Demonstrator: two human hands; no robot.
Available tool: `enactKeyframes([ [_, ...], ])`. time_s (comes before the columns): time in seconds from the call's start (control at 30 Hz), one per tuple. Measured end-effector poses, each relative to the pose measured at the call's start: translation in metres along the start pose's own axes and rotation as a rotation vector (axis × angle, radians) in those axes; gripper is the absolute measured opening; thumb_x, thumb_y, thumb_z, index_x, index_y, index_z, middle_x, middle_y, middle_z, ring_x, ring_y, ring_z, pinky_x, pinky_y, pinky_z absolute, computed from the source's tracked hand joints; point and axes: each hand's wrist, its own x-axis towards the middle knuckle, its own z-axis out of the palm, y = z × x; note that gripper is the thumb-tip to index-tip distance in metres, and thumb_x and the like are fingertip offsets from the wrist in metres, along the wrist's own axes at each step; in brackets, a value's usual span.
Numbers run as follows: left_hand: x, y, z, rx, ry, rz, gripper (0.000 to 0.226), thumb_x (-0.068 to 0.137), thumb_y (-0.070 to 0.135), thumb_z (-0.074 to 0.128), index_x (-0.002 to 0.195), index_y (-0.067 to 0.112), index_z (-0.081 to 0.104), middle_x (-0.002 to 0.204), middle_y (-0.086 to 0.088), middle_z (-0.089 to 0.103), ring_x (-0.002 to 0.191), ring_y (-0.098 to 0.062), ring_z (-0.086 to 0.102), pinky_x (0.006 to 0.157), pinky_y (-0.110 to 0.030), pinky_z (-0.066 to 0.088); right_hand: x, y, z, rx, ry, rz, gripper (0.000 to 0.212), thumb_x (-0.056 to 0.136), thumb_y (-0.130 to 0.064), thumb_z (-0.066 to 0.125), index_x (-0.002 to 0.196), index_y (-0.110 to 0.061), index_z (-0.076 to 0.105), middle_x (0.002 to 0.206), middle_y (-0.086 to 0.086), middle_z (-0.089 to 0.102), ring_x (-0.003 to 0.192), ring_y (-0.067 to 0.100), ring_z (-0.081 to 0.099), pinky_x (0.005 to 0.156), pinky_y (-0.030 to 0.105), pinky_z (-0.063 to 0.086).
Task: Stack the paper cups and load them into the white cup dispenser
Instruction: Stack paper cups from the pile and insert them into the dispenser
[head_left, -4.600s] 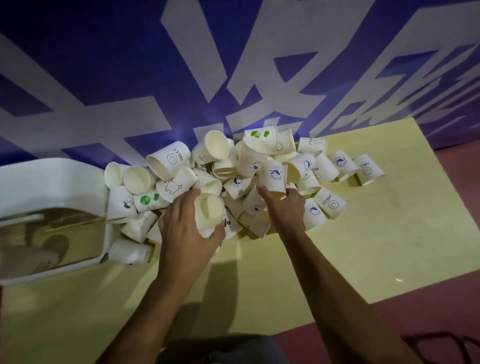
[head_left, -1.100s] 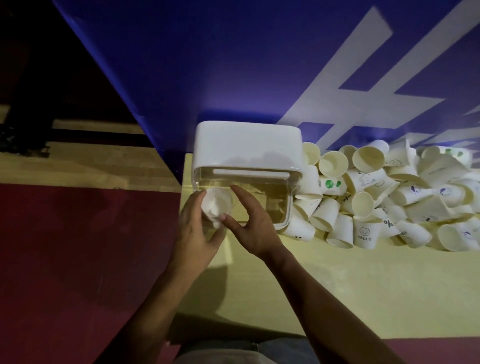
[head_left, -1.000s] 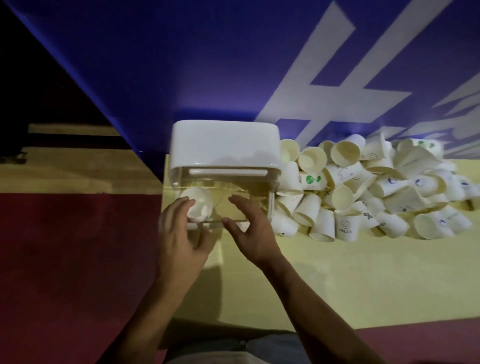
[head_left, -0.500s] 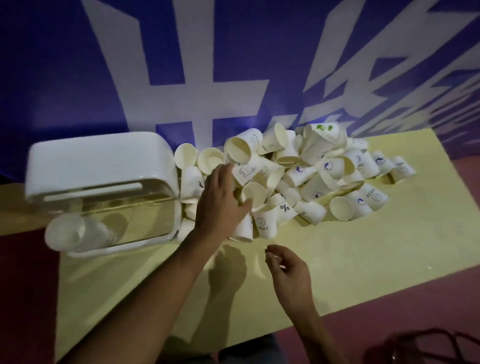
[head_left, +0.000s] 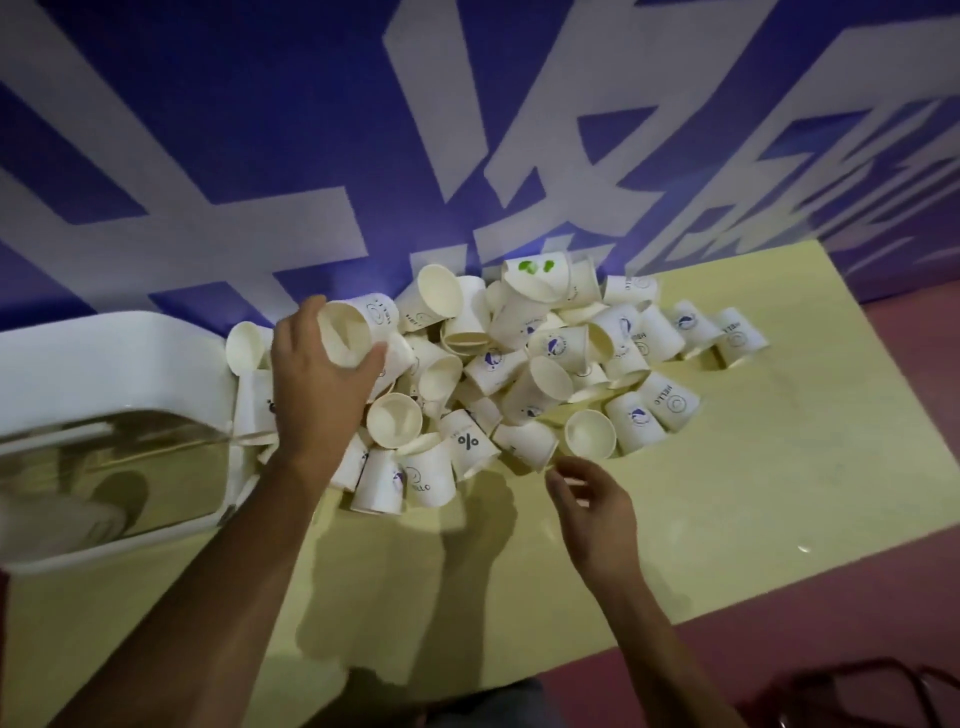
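Head view, single entry.

A: Room first. A blue wall (head_left: 260, 104) bearing large white characters is recorded behind everything. Dark red floor (head_left: 883, 519) is seen to the right and front. A pale yellow surface (head_left: 779, 493) is set against that wall.

B: Task items on it?

A: The white cup dispenser (head_left: 114, 358) is logged at the left edge, white shell above, clear front toward the camera. A pale blurred shape (head_left: 57, 519) is seen inside. It is taken to be loaded cups, but the count is not readable. Just beside the dispenser, to its right, the paper cups (head_left: 545, 364) are heaped loose and tipped every way.

B: Hands?

A: Well apart. The left hand (head_left: 317, 400) is clamped on one held cup (head_left: 353, 332) at the pile's left end, thumb and fingers curled round its rim. Nothing is held by the right hand (head_left: 597, 514). Its fingers are loosely curled just short of the pile's front edge.

B: Relation governing the next move?

A: The held cup is lying on its side, mouth toward the camera, long axis running back toward the wall. Loose cups lie to its right and front, nearer the right hand. The dispenser lies directly left, nearer the left hand. Nesting is judged to be the step in hand, and base-into-mouth alignment along that axis would be required.
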Motion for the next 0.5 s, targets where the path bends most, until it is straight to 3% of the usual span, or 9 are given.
enactKeyframes([
  [0.07, -0.025, 0.017, -0.006, -0.065, -0.008, 0.008, 0.082, 0.081, 0.05, 0.082, 0.148, 0.02, 0.046, 0.141, -0.007, 0.05, 0.126, -0.019, 0.051, 0.104, -0.025, 0.045, 0.029, -0.008, -0.007, 0.01, 0.066, 0.012, 0.031, 0.091, -0.035, 0.076, 0.118, -0.02, 0.067, 0.11, -0.01, 0.07, 0.089, 0.003, 0.066, 0.069, 0.009, 0.046],
  [0.13, -0.055, 0.036, -0.008, -0.111, -0.056, 0.013, 0.085, 0.077, 0.053, 0.083, 0.148, 0.022, 0.049, 0.138, -0.004, 0.05, 0.122, -0.011, 0.05, 0.098, -0.008, 0.038, 0.057, -0.019, -0.01, -0.016, 0.092, 0.006, 0.058, 0.084, -0.047, 0.081, 0.131, -0.019, 0.061, 0.118, -0.007, 0.064, 0.098, 0.012, 0.064, 0.081, 0.025, 0.05],
  [0.23, -0.092, 0.052, 0.001, -0.139, -0.184, -0.003, 0.089, 0.072, 0.061, 0.078, 0.149, 0.027, 0.05, 0.139, 0.002, 0.049, 0.126, -0.008, 0.049, 0.099, -0.02, 0.039, 0.095, -0.034, -0.007, -0.092, 0.059, 0.009, 0.082, 0.077, -0.055, 0.084, 0.141, -0.014, 0.054, 0.118, -0.006, 0.058, 0.109, 0.016, 0.057, 0.085, 0.031, 0.044],
  [0.33, -0.109, 0.051, 0.01, -0.161, -0.242, -0.061, 0.087, 0.068, 0.051, 0.089, 0.141, 0.023, 0.052, 0.136, 0.005, 0.051, 0.124, -0.008, 0.048, 0.098, -0.021, 0.039, 0.122, -0.038, 0.002, -0.142, -0.001, 0.042, 0.093, 0.065, -0.07, 0.083, 0.136, -0.015, 0.057, 0.124, -0.002, 0.068, 0.112, 0.021, 0.065, 0.088, 0.036, 0.054],
  [0.4, -0.111, 0.047, 0.013, -0.167, -0.237, -0.071, 0.082, 0.064, 0.04, 0.095, 0.132, 0.019, 0.053, 0.128, 0.004, 0.051, 0.115, -0.005, 0.047, 0.091, -0.016, 0.038, 0.133, -0.032, 0.008, -0.141, -0.021, 0.058, 0.094, 0.055, -0.082, 0.077, 0.123, -0.019, 0.066, 0.114, -0.003, 0.074, 0.103, 0.021, 0.071, 0.086, 0.043, 0.061],
  [0.5, -0.108, 0.043, 0.011, -0.152, -0.223, -0.042, 0.078, 0.064, 0.034, 0.097, 0.127, 0.019, 0.053, 0.123, 0.004, 0.05, 0.111, -0.004, 0.045, 0.085, -0.006, 0.034, 0.134, -0.032, 0.013, -0.182, -0.021, 0.037, 0.078, 0.065, -0.075, 0.077, 0.115, -0.016, 0.071, 0.106, -0.001, 0.075, 0.097, 0.022, 0.072, 0.083, 0.04, 0.06],
])
